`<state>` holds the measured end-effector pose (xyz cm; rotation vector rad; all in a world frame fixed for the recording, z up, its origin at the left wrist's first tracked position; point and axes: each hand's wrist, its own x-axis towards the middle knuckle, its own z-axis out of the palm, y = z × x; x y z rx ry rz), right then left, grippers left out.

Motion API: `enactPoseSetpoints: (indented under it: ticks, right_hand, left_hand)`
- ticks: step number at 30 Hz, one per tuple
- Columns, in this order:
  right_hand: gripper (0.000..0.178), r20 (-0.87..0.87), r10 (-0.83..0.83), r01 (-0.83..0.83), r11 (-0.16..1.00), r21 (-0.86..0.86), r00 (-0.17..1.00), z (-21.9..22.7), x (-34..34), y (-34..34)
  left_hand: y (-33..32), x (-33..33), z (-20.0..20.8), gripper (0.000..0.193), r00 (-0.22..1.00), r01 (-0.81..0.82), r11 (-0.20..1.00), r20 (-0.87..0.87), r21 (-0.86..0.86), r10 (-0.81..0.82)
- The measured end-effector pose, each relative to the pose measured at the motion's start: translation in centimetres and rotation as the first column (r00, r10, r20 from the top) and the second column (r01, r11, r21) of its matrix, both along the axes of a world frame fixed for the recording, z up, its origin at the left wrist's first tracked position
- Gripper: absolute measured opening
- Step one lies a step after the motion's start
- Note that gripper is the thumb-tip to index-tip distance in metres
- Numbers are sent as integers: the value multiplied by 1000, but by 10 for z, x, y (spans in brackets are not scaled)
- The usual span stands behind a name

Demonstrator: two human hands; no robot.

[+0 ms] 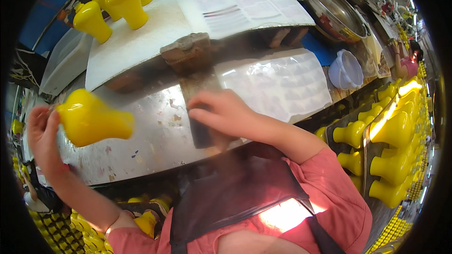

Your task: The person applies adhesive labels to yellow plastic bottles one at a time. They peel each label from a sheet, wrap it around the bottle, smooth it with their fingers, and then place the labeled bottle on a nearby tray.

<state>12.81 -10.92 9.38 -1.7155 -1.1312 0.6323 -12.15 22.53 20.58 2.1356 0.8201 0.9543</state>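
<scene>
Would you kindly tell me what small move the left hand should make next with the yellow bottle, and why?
Probably bring the yellow bottle in over the metal worktop, toward the right hand. The left hand holds it in the air off the worktop's left end, while the right hand rests on a dark strip there.

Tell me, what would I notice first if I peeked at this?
The shiny yellow bottle held up in the left hand at the picture's left. Next, the right hand pressing on a dark strip on the metal table, and rows of yellow bottles stacked at the right.
</scene>
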Motion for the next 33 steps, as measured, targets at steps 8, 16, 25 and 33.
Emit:
enactPoseSetpoints:
  ticks: [8,16,25,33]
  right_hand:
    - [97,-211,-167,163,986,-40,963,-21,30,-7]
    - [62,-111,-204,173,955,-240,973,-51,75,-21]
    - [28,607,-447,530,847,51,657,8,287,-3]
    - [29,725,-353,636,757,-150,592,14,382,48]
  left_hand:
    - [-140,204,-87,22,919,392,837,189,-381,-345]
    - [-212,181,-165,74,933,348,871,217,-348,-286]
    - [-205,174,-169,91,888,461,260,437,-849,-144]
    - [-222,169,-176,100,949,316,843,153,-435,-276]
